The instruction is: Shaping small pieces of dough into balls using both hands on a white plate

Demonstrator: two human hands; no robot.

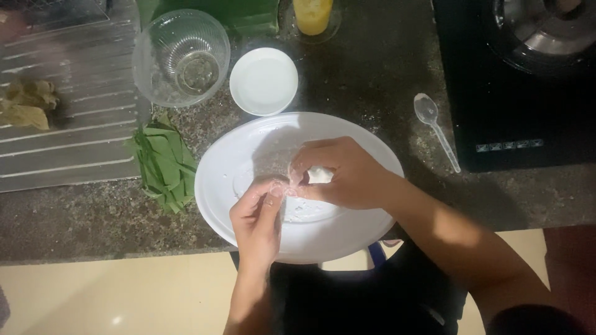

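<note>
Both hands work over a big round white plate [217, 186] on the speckled dark stone surface [372, 68], near its front edge. Left hand [257, 223] has fingers pressed together, thumb and forefinger pinching the edge of a small pale, soft white lump [320, 175], prob. dough or a wrapper. Right hand [344, 174] is curled over the lump from the right, fingertips pinching it too. Lump sits approx. at plate centre, just above the plate's floury patch.

Risks: the lump looks soft and thin, so pulling w/ both hands at once could tear it or squeeze filling out. Plate overhangs the surface edge a bit; pressing down on the near rim might tip it. The clear plastic spoon [434, 127] lies right of the plate, close enough for the right forearm to knock.

Far side: ribbed clear glass bowl [181, 57], small white round dish [264, 80], yellow cup [312, 15] cut off at top. Left: cut green leaf strips [164, 164] beside the metal sink drainboard [68, 124]. Black stove top [515, 93] at right.

Hard to tell: lump mostly hidden under right fingers; contents unseen; dim light blurs detail.
</note>
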